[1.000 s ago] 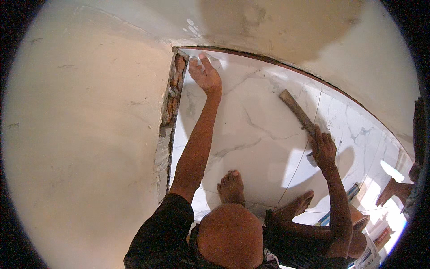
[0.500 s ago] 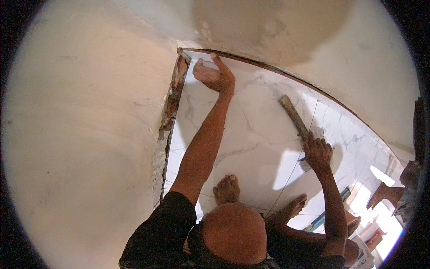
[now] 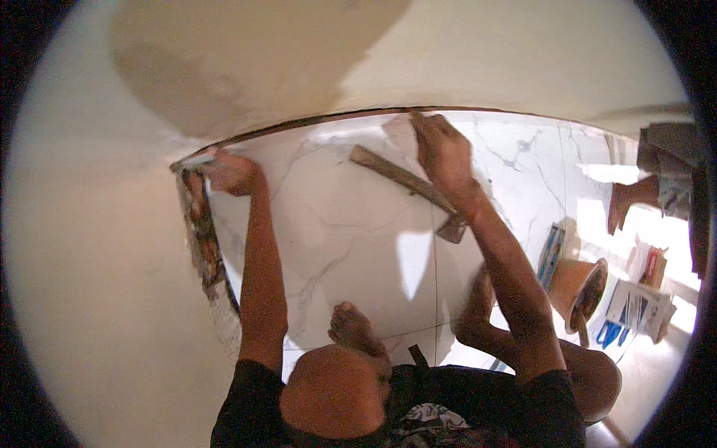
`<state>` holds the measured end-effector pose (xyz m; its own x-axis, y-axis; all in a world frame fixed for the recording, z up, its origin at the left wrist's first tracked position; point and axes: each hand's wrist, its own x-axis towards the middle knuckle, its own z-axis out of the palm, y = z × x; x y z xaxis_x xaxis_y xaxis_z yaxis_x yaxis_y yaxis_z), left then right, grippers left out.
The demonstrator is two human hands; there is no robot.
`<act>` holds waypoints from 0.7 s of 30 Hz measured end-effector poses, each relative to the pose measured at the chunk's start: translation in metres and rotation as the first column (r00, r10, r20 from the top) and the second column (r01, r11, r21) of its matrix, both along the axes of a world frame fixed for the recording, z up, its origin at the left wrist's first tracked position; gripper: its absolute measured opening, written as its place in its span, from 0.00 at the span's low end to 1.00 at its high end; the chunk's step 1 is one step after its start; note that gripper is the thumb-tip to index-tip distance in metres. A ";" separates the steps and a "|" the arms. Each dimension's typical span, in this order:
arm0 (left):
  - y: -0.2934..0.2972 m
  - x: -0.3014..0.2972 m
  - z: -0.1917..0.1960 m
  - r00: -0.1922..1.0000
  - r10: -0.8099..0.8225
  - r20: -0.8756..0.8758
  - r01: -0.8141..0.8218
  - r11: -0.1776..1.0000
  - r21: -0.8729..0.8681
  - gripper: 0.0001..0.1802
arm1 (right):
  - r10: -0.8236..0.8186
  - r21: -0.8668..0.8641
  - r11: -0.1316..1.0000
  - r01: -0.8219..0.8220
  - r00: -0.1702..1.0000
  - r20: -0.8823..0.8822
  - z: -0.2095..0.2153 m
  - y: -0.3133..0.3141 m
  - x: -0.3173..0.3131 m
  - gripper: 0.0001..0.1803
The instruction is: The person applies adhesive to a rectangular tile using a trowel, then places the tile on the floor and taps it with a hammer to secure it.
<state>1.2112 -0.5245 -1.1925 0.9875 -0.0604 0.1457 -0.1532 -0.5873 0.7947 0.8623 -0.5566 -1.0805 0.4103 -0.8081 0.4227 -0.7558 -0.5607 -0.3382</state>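
A large white marble-patterned floor tile point(image 3: 351, 231) lies in the corner of two plastered walls. I squat on it with bare feet point(image 3: 355, 328). My left hand point(image 3: 231, 173) rests on the tile's far left corner, its fingers bent over the edge. My right hand point(image 3: 441, 149) lies flat on the tile's far edge by the wall, holding nothing. A hammer with a wooden handle point(image 3: 403, 181) lies loose on the tile under my right forearm, its metal head point(image 3: 452, 228) toward me.
A rough gap of mortar and rubble point(image 3: 203, 243) runs along the tile's left edge. At the right are an orange bucket point(image 3: 579, 287), a blue flat box point(image 3: 553, 250), cartons and papers point(image 3: 635, 306), and another person's bare foot point(image 3: 620, 213).
The view has turned, so the corner now sits at the left. My right hand left the hammer and moved up to the tile's far edge. My left hand stays at the corner.
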 end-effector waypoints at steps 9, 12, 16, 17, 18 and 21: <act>0.009 0.016 -0.020 0.957 -0.175 0.233 0.034 0.860 0.509 0.28 | -0.125 0.019 0.992 0.125 0.992 0.033 -0.037 0.003 0.023 0.27; 0.012 0.032 -0.038 0.881 -0.304 0.364 0.005 0.774 0.634 0.26 | -0.114 0.029 0.993 0.112 0.987 0.111 -0.043 0.003 0.027 0.28; 0.008 0.050 -0.049 0.948 -0.229 0.224 0.028 0.755 0.655 0.24 | -0.084 0.008 0.996 0.084 0.980 0.181 -0.046 -0.002 0.027 0.27; 0.007 0.053 -0.050 0.959 -0.207 0.192 0.053 0.800 0.597 0.24 | -0.081 0.020 0.997 0.079 0.982 0.168 -0.046 -0.003 0.026 0.27; 0.007 0.053 -0.050 0.970 -0.185 0.158 0.074 0.842 0.534 0.24 | -0.067 0.045 0.997 0.062 0.988 0.140 -0.047 -0.004 0.025 0.29; 0.006 0.049 -0.049 0.891 -0.218 0.399 -0.100 0.762 0.640 0.23 | -0.020 0.159 0.987 0.011 0.998 0.057 -0.049 -0.005 0.023 0.47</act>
<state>1.2603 -0.5182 -1.2411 0.8208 -0.3503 0.4512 -0.4301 -0.8988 0.0844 0.8849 -0.5613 -1.1298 0.3754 -0.8727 0.3120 -0.7404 -0.4849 -0.4655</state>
